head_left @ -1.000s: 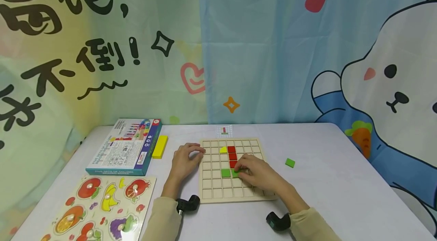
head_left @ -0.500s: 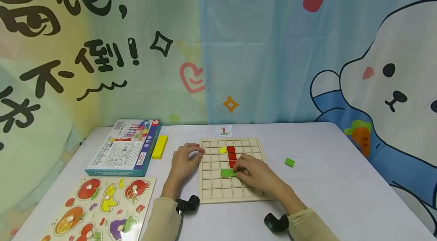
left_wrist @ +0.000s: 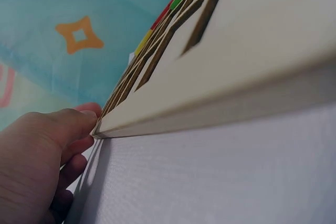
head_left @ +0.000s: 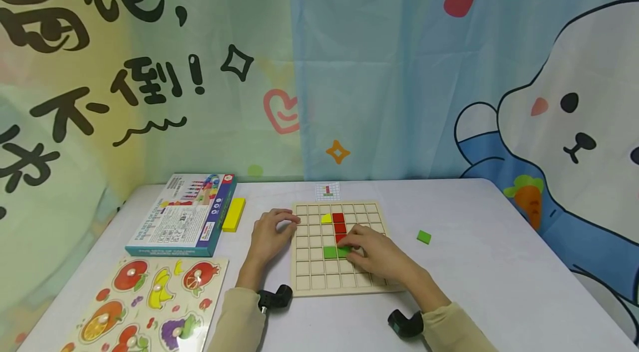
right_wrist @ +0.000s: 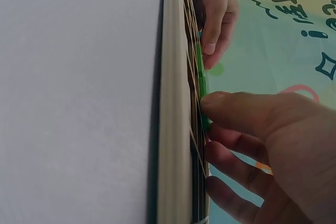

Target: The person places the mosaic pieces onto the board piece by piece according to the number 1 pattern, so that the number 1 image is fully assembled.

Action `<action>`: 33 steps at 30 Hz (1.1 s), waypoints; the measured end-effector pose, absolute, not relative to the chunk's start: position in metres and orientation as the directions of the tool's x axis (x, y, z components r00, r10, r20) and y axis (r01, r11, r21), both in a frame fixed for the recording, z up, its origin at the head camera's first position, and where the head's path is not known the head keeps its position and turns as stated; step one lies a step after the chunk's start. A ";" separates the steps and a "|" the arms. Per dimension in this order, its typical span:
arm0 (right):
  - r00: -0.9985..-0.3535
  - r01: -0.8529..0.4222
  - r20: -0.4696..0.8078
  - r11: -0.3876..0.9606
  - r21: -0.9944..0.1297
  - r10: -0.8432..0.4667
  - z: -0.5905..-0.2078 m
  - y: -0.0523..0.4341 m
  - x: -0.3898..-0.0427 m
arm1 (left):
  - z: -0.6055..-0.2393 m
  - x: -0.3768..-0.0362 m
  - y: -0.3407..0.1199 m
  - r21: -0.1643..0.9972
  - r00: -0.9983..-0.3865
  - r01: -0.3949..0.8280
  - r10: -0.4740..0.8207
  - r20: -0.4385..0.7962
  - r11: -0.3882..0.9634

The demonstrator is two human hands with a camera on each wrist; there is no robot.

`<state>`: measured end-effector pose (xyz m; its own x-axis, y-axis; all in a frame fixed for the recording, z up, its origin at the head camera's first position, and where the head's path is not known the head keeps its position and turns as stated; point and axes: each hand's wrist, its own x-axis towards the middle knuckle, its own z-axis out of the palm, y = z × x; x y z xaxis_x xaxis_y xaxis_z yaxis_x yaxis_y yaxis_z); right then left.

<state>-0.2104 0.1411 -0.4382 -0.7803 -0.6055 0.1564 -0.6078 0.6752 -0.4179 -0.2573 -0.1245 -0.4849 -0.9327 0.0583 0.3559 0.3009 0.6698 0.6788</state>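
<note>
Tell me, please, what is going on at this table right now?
A person is filling a wooden grid board with coloured tiles. The right hand presses a green tile into a cell beside another green tile, just below a column of red tiles. The left hand rests on the board's left edge. A yellow piece sits next to the top red tile, and one spare green tile lies on the table to the right.

Pale wooden grid board [head_left: 319,277] with red tiles [head_left: 339,226] in a column, one yellow piece [head_left: 326,219], green tiles [head_left: 331,253] below. Lone green tile [head_left: 424,237] on light grey table [head_left: 479,285]. Yellow block [head_left: 233,214] beside teal, multicoloured-print box [head_left: 184,222]. Fruit puzzle [head_left: 145,307] cream, with red, orange, yellow, purple fruit. Backdrop [head_left: 389,75] blue with red hearts.
</note>
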 end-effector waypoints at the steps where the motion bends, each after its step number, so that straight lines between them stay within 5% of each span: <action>1: -0.779 -0.609 0.156 0.674 -0.417 -0.607 -0.438 0.141 -0.211 | -0.485 -0.257 -0.125 0.682 -0.934 0.298 0.057 0.352 0.668; 15: -0.768 -0.613 0.144 0.651 -0.447 -0.624 -0.437 0.144 -0.213 | -0.485 -0.257 -0.126 0.678 -0.932 0.301 0.059 0.357 0.670; 33: -0.858 -0.486 0.126 0.707 -0.513 -0.498 -0.430 0.179 -0.225 | -0.484 -0.258 -0.125 0.684 -0.941 0.285 0.059 0.334 0.671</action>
